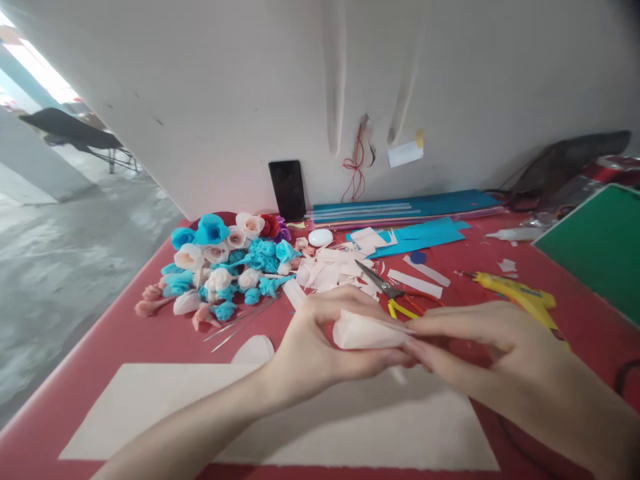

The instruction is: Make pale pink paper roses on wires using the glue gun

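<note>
Between both hands, above a cream paper sheet (165, 407), is a pale pinkish-white paper flower (367, 332), rolled wide at its left end and narrowing to the right. My left hand (325, 347) wraps round it, thumb below and fingers above. The fingertips of my right hand (470, 340) pinch its narrow end. A thin pale strip (399, 375), blurred, hangs below the fingers. Just beyond the hands lie scissors (387, 287) with red and yellow handles, partly hidden by my fingers, beside white paper scraps (333, 270).
Several blue, white and pink paper flowers (219, 280) are heaped at left, near thin wires (240, 327). A yellow glue gun (520, 293) and green board (600, 247) are at right. Blue paper (425, 237) and a phone (288, 190) stand by the wall. White paper pieces (255, 350) lie nearer.
</note>
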Tool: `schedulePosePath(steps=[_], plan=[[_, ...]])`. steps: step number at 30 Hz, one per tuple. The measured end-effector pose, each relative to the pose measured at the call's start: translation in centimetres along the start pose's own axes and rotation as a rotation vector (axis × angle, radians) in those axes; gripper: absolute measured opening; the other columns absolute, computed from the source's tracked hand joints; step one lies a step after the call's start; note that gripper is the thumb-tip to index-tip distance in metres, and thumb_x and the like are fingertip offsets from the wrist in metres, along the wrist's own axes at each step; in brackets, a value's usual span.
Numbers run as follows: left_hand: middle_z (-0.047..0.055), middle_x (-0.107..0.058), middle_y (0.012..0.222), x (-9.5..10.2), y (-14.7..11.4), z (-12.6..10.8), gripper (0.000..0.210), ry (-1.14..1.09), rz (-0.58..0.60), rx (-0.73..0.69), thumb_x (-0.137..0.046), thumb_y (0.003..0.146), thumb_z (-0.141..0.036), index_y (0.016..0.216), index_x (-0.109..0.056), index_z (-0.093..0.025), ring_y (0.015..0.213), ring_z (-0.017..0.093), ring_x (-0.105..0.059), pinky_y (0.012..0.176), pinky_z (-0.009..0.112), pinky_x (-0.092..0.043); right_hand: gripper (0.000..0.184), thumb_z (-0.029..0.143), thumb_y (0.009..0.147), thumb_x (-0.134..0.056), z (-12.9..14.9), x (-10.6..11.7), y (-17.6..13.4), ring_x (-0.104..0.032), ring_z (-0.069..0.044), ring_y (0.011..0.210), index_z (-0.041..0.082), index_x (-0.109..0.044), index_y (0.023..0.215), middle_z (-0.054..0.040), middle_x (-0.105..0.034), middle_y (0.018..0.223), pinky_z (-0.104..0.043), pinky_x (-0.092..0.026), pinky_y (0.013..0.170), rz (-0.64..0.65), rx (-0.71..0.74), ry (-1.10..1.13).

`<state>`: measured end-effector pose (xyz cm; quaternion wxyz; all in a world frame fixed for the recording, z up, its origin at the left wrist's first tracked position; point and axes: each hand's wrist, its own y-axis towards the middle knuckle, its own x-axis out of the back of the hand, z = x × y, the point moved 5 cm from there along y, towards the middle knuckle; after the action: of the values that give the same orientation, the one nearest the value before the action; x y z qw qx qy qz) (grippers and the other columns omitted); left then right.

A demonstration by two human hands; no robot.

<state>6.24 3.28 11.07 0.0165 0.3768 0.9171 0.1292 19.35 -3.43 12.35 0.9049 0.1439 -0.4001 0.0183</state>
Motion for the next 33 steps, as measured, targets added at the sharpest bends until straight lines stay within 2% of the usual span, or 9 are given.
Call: schedulePosePath(steps=[3, 9, 16, 21, 28, 33], plan=[[0.006, -0.071, 0.074, -0.1, 0.2, -0.1, 0.016, 0.064, 0.057, -0.029, -0.076, 0.062, -0.012, 0.078, -0.074, -0.011, 0.07, 0.013, -0.062, 0.067, 0.021, -0.05, 0.02, 0.027, 0.087, -0.052, -0.4, 0.1, -0.2, -0.065, -0.016, 0.067, 0.025, -0.072, 0.082, 0.0024, -0.069, 0.079, -0.017, -0.044, 0.039, 0.016, -0.031, -0.008], [0.005, -0.073, 0.071, -0.5, 0.5, -0.2, 0.014, 0.228, 0.117, -0.048, -0.072, 0.066, -0.008, 0.08, -0.073, -0.008, 0.066, 0.01, -0.062, 0.067, 0.019, -0.048, 0.025, 0.032, 0.083, -0.052, -1.1, 0.0, -0.5, -0.063, -0.018, 0.063, 0.022, -0.071, 0.07, -0.0004, -0.067, 0.074, -0.02, -0.041, 0.039, 0.038, -0.134, 0.042], [0.002, -0.072, 0.07, -0.4, 0.5, 0.8, 0.013, 0.368, 0.12, 0.092, -0.069, 0.07, -0.016, 0.082, -0.075, -0.015, 0.066, 0.011, -0.06, 0.061, 0.02, -0.046, 0.025, 0.03, 0.085, -0.05, -2.3, -0.9, 0.1, -0.062, -0.016, 0.06, 0.019, -0.071, 0.077, 0.0, -0.065, 0.066, -0.018, -0.045, 0.045, 0.246, -0.226, 0.122], [0.002, -0.07, 0.067, -0.3, 0.8, 1.3, 0.013, 0.357, 0.117, 0.156, -0.068, 0.067, -0.015, 0.078, -0.075, -0.014, 0.059, 0.011, -0.058, 0.052, 0.018, -0.043, 0.024, 0.024, 0.084, -0.05, -2.7, -1.0, 0.4, -0.06, -0.014, 0.059, 0.019, -0.07, 0.073, 0.0015, -0.063, 0.064, -0.018, -0.045, 0.047, 0.279, -0.244, 0.134], [0.001, -0.07, 0.071, -0.4, 0.7, 2.2, 0.012, 0.23, 0.125, 0.333, -0.067, 0.068, -0.018, 0.078, -0.074, -0.015, 0.058, 0.009, -0.058, 0.047, 0.015, -0.04, 0.023, 0.022, 0.083, -0.05, -3.0, -1.0, 0.4, -0.061, -0.015, 0.062, 0.02, -0.07, 0.073, 0.0022, -0.063, 0.065, -0.018, -0.046, 0.05, 0.286, -0.247, 0.125], [0.0, -0.072, 0.073, -0.5, 0.7, 2.4, 0.014, 0.191, 0.127, 0.342, -0.065, 0.07, -0.017, 0.081, -0.074, -0.016, 0.058, 0.009, -0.059, 0.048, 0.015, -0.041, 0.024, 0.027, 0.084, -0.049, -2.9, -1.0, 0.6, -0.058, -0.013, 0.056, 0.02, -0.07, 0.073, 0.0023, -0.062, 0.062, -0.017, -0.041, 0.045, 0.278, -0.249, 0.097]])
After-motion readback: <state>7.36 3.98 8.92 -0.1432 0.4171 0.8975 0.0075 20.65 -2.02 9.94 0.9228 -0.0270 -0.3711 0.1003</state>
